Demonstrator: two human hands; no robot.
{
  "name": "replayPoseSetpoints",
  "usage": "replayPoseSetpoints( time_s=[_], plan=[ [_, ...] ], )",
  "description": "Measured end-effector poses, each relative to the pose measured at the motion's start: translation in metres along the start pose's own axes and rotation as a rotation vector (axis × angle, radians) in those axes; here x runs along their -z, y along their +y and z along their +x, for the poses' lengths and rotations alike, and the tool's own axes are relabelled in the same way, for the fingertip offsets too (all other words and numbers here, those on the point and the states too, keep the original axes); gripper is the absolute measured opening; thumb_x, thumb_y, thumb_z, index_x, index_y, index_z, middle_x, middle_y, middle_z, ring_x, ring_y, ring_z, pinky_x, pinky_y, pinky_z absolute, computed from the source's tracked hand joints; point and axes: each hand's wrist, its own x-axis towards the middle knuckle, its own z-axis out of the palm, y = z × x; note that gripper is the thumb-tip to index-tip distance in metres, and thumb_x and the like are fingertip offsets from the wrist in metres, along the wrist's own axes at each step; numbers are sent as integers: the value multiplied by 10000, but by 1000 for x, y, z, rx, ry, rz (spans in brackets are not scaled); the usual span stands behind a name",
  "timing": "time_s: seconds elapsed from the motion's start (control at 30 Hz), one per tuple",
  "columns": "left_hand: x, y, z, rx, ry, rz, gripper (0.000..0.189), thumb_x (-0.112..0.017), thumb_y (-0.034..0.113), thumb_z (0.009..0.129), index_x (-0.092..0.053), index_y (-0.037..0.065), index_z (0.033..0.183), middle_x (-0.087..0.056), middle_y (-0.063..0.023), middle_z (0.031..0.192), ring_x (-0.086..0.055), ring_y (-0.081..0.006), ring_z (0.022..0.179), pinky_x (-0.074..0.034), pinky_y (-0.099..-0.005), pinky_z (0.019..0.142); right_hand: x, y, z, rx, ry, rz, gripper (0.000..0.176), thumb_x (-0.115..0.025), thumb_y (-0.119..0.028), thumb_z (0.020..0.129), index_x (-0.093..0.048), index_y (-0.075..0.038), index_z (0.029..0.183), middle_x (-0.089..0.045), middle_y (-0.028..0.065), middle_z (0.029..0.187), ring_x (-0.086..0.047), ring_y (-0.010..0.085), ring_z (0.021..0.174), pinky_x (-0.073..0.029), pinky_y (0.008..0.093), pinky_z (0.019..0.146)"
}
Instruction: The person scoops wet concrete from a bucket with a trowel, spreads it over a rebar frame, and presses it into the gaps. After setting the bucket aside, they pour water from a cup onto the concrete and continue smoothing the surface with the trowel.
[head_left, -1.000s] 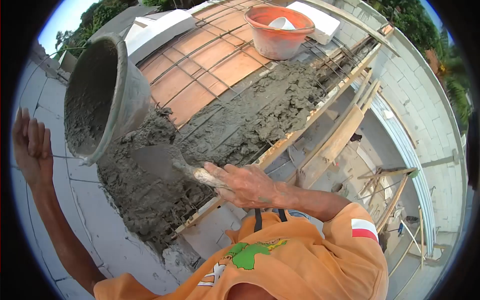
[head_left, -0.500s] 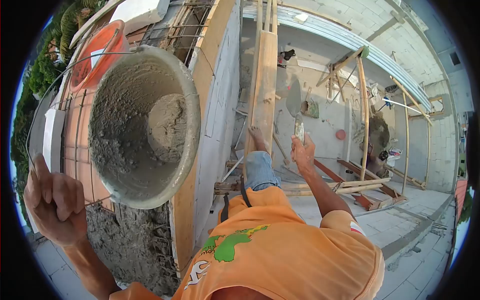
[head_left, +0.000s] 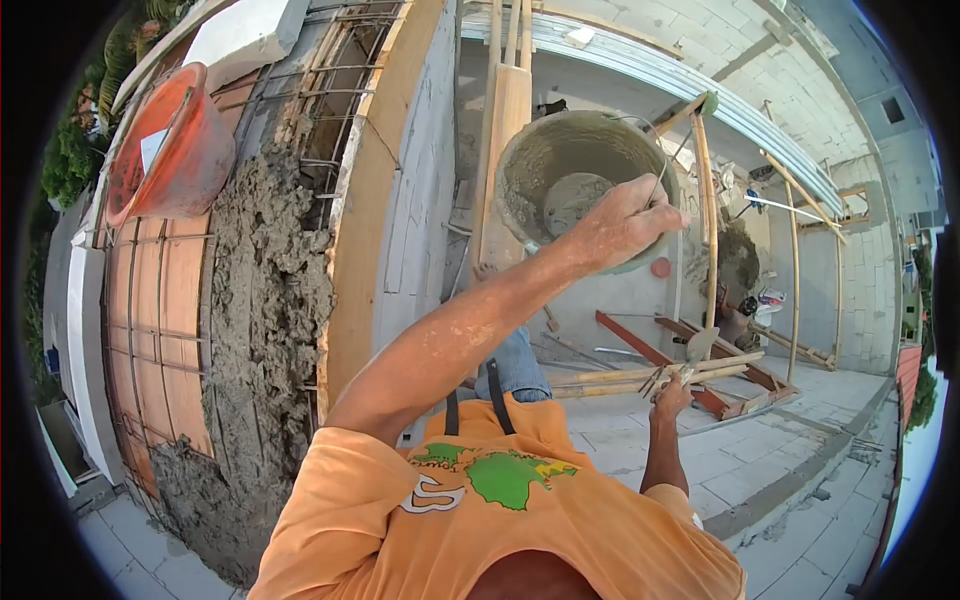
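Note:
My left hand (head_left: 628, 222) is closed round the wire handle of a cement-smeared bucket (head_left: 520, 185), with my arm stretched across my chest. The bucket hangs tilted towards me and a lump of mortar (head_left: 575, 200) shows at its bottom. Lower on the right, my right hand (head_left: 670, 396) grips a trowel (head_left: 701, 345) whose blade points up and away from me. Wet concrete (head_left: 265, 290) lies in a rough heap along the formwork on my left, partly over the steel bars.
An orange tub (head_left: 190, 165) stands on the far left beside the rebar (head_left: 150, 330). A formwork board (head_left: 355, 210) edges the concrete. Below me to the right are bamboo poles (head_left: 710, 240), a plank (head_left: 510, 110) and reddish steel pieces (head_left: 635, 338).
My left hand has carried the bucket from above the formwork across to the right. Fresh concrete now shows over the rebar there. My right hand has moved down and right with the trowel.

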Motion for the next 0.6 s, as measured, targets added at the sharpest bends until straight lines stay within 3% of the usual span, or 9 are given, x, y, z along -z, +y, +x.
replayPoseSetpoints(
  time_s=[0.03,0.07,0.13,0.23,0.3,0.4,0.5,0.53,0.6],
  plan=[
    [-5,-18,6,51,-136,250,464,-683,437,869,-544,13,995,-593,-135,828,-588,-217,780,-485,-361,688,6,5,-2,-30,15,-18,128,-541,-179,945,-517,-57,977,-411,-6,632,-372,102,385,-291,276,328],
    [-13,-40,8,162,-207,585,626,-691,485,842,-524,-25,1165,-629,-242,1021,-612,-350,1044,-472,-478,884,12,6,-7,-72,8,-5,142,-536,-199,942,-504,-61,939,-415,-2,626,-374,105,380,-291,283,326],
    [-16,-92,-3,-12,-195,1025,685,-765,364,768,-477,-36,1244,-628,-277,1117,-573,-434,1155,-453,-575,917,16,19,-5,-148,43,12,178,-561,-219,930,-481,-65,889,-415,7,598,-384,113,373,-283,291,322],
    [6,-59,-49,77,-64,813,577,-750,309,753,-534,-33,1164,-628,-228,1089,-569,-406,1127,-466,-515,922,-9,39,2,-52,31,-118,285,-631,-285,925,-525,-21,944,-443,23,611,-390,120,397,-291,300,327],
    [35,-31,-99,135,106,782,554,-738,311,766,-546,-26,1162,-626,-222,1108,-567,-400,1133,-466,-503,926,-48,11,-29,50,-5,-179,327,-644,-307,927,-547,-1,988,-451,27,618,-403,118,413,-299,304,333],
    [56,-5,-193,57,398,701,499,-695,305,832,-561,2,1206,-624,-208,1154,-573,-386,1127,-471,-489,921,-110,-58,-84,296,-498,-346,409,-651,-298,943,-556,27,1172,-481,31,651,-435,104,471,-316,275,376],
    [54,38,-301,183,592,600,476,-691,317,877,-584,13,1227,-634,-186,1128,-603,-341,1077,-489,-454,906,-172,-149,-178,470,-911,-330,455,-631,-250,964,-513,34,1299,-472,16,652,-420,90,479,-326,243,409],
    [48,50,-330,253,650,576,462,-704,316,881,-600,13,1214,-644,-169,1093,-621,-317,1040,-501,-432,889,-188,-170,-204,582,-1064,-296,402,-622,-242,965,-528,-19,1285,-471,-4,677,-398,59,473,-324,236,406],
    [26,53,-382,277,829,491,428,-728,300,879,-629,9,1177,-664,-142,1052,-646,-263,960,-516,-378,845,-213,-205,-253,836,-1369,-370,476,-614,-226,973,-488,-12,1379,-486,-2,699,-413,45,506,-329,207,439]
  ],
)
